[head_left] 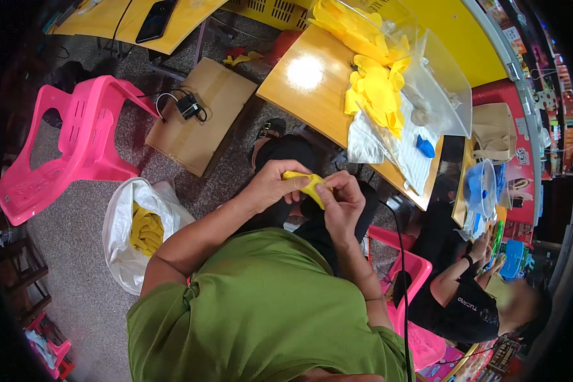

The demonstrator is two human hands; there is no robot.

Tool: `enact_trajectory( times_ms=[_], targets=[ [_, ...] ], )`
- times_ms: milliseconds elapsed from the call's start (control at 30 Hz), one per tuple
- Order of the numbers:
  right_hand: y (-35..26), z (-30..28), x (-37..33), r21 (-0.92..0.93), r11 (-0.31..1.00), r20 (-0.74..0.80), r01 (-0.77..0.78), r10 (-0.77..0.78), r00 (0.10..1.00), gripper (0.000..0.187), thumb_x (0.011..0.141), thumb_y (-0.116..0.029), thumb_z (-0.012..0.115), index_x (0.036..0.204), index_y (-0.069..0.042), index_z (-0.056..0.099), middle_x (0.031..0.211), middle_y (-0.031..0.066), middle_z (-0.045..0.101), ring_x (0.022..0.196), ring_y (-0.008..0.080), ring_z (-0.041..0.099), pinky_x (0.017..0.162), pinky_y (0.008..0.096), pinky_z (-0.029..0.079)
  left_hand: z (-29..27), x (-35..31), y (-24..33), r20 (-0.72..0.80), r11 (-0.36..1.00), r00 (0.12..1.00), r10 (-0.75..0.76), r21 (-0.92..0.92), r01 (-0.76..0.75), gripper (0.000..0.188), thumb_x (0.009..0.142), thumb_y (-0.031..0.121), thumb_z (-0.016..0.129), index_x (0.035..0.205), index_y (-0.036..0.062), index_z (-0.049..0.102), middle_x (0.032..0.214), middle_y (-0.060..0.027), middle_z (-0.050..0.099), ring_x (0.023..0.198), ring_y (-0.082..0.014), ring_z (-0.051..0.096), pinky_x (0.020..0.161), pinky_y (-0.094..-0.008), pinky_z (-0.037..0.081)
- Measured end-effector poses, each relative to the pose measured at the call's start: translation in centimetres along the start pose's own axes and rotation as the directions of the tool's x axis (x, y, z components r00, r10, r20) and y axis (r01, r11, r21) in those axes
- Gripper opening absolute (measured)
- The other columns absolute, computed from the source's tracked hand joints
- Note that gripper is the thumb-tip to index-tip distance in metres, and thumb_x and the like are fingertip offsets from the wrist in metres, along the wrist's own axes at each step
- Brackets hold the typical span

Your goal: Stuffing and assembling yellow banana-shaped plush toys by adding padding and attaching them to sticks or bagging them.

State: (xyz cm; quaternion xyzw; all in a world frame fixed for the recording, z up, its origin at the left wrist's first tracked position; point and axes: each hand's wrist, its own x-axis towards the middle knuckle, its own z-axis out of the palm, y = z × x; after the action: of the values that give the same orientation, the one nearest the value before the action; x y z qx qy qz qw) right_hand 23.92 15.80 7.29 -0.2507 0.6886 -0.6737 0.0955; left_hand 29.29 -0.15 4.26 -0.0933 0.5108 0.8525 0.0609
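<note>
Above my lap, both hands pinch a small folded piece of soft yellow material (pixel 312 189). My left hand (pixel 277 184) grips its left end between thumb and fingers. At its right end, my right hand (pixel 344 202) presses it between thumb and fingertips. The fingers cover part of the piece, so its full shape is hidden. Several flat yellow petal-edged pieces (pixel 379 92) lie heaped on the wooden table ahead. To my left stands a white sack (pixel 124 254) with folded yellow pieces (pixel 146 230) inside.
A pink chair (pixel 86 137) stands left of a flattened cardboard box (pixel 200 114) with a black adapter (pixel 188 106) on it. Clear plastic bins (pixel 442 89) and a blue scrap (pixel 425 147) are on the table. A black cable (pixel 404 286) hangs at my right. Another person (pixel 458 299) works there.
</note>
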Motion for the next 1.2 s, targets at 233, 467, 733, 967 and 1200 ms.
enact_trajectory(
  times_ms=[233, 467, 733, 967, 1200],
  targets=[
    [-1.4, -0.3, 0.0, -0.031, 0.988, 0.101, -0.150, 0.152, 0.983, 0.021, 0.088, -0.003, 0.057, 0.108, 0.002, 0.055, 0.092, 0.0035, 0.053, 0.084, 0.0112, 0.059, 0.059, 0.0252, 0.056, 0.1, -0.4, 0.0, -0.016, 0.948, 0.957, 0.290, 0.141, -0.285, 0.018, 0.088, 0.020, 0.063, 0.090, 0.0034, 0.067, 0.078, 0.0015, 0.062, 0.061, -0.0034, 0.052, 0.054, -0.0182, 0.042],
    [-0.5, -1.1, 0.4, -0.370, 0.894, 0.116, 0.253, -0.226, 0.967, 0.009, 0.089, -0.005, 0.056, 0.090, 0.003, 0.060, 0.084, 0.0097, 0.055, 0.068, 0.0146, 0.058, 0.053, 0.0254, 0.048, 0.6, -0.6, 1.3, 0.033, 0.975, 0.985, 0.168, 0.144, -0.171, 0.016, 0.083, 0.012, 0.067, 0.097, 0.0033, 0.067, 0.079, 0.0021, 0.061, 0.065, -0.0045, 0.054, 0.057, -0.0184, 0.043],
    [-1.2, -2.0, 0.9, -0.177, 0.970, 0.277, -0.166, 0.211, 0.937, 0.014, 0.089, -0.006, 0.056, 0.098, 0.004, 0.059, 0.082, 0.0040, 0.053, 0.066, 0.0094, 0.057, 0.050, 0.0212, 0.047, -0.4, -0.6, 1.9, -0.019, 0.982, 1.000, -0.004, 0.189, 0.008, 0.025, 0.079, 0.003, 0.068, 0.104, 0.0039, 0.063, 0.088, -0.0014, 0.059, 0.074, -0.0060, 0.055, 0.063, -0.0199, 0.045],
    [3.4, -0.3, 0.4, -0.276, 0.923, -0.169, 0.270, -0.323, 0.931, 0.015, 0.089, -0.002, 0.051, 0.103, 0.003, 0.054, 0.092, 0.0141, 0.056, 0.075, 0.0212, 0.060, 0.062, 0.0283, 0.049, -6.0, -0.5, -3.1, -0.494, 0.987, 0.861, 0.126, 0.153, -0.057, 0.018, 0.077, 0.000, 0.066, 0.094, 0.0021, 0.063, 0.068, 0.0006, 0.057, 0.063, -0.0059, 0.053, 0.057, -0.0205, 0.043],
    [2.3, -0.1, 0.4, -0.344, 0.934, -0.099, 0.099, -0.141, 0.985, 0.011, 0.084, 0.001, 0.054, 0.095, 0.001, 0.053, 0.089, 0.0162, 0.055, 0.070, 0.0302, 0.058, 0.063, 0.0330, 0.047, -9.1, -2.3, -5.3, -0.537, 0.876, 0.795, 0.283, 0.482, 0.014, 0.011, 0.078, 0.002, 0.065, 0.089, 0.0012, 0.063, 0.071, -0.0004, 0.060, 0.066, -0.0087, 0.053, 0.062, -0.0241, 0.044]
  ],
)
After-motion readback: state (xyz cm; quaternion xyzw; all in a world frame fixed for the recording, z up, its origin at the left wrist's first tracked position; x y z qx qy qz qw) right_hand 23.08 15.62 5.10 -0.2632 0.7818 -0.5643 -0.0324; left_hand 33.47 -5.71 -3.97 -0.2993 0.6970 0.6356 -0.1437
